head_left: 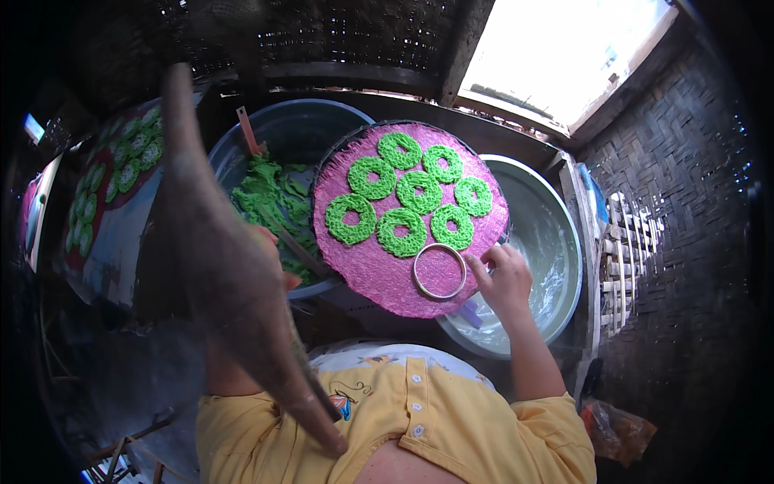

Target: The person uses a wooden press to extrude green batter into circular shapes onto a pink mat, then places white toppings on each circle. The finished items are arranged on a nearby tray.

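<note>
My right hand [508, 278] is at the near right edge of a round, pink-covered board [363, 278]. Its fingers are curled, and the thumb meets the side of a thin metal ring [418, 282] lying flat on the pink surface. Beyond the ring lie several green, ring-shaped pieces of lacy dough [401, 234]. Most of my left hand [270, 248] is hidden behind a large, blurred brown wooden piece [234, 266] close to the camera; only bits of fingers show. Past that hand, green dough [266, 189] sits in a blue basin [302, 109].
A pale green basin [568, 266] stands under the board's right side. From the dough basin sticks a pink-handled tool [245, 129]. Far left, more green rings [129, 173] lie on another surface. A woven wall [669, 210] rises on the right, with a clear plastic bag [621, 431] below.
</note>
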Demonstrator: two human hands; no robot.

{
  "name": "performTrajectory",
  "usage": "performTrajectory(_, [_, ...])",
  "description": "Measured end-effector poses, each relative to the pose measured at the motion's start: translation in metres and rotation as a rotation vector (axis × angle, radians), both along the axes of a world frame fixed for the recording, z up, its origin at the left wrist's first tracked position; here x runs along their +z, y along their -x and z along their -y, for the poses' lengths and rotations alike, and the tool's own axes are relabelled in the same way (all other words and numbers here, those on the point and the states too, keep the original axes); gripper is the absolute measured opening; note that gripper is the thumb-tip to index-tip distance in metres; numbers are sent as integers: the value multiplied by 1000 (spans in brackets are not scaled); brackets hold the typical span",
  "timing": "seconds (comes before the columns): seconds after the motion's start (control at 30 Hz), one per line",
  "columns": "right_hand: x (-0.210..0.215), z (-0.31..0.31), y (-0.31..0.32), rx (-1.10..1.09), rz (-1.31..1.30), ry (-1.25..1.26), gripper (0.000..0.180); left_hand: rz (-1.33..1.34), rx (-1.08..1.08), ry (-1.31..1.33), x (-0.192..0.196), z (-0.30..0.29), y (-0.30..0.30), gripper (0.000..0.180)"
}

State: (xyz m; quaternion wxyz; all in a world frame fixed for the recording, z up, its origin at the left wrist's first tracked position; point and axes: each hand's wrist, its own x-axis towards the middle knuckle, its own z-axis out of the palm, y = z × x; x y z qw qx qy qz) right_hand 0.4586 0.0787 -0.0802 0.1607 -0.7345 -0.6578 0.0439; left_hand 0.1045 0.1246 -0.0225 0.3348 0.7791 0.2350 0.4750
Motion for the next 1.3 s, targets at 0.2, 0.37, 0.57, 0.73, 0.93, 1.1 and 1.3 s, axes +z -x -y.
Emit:
performTrajectory(0.2, [49,-7,34,546,-498,-185,51,-508,508,-245,-2,14,-62,27])
performTrajectory(0.37, [89,-25,75,574,-586,-340,55,-620,491,-356,-7,15,-103,21])
performTrajectory(0.57, [145,11,124,812,215,-819,50,-747,74,-221,27,8,-88,23])
performTrajectory(0.73, [172,29,135,954,-300,-300,28,-998,97,-86,65,25,-39,20])
performTrajectory(0.93, [210,10,137,661,-952,-189,57,-944,338,-379,85,23,81,27])
performTrajectory(1.1, [211,-12,156,357,-1157,-861,52,162,33,283,37,0,192,34])
performTrajectory(1.3, [133,-63,295,322,-1101,-939,42,413,-251,-78,23,-23,211,34])
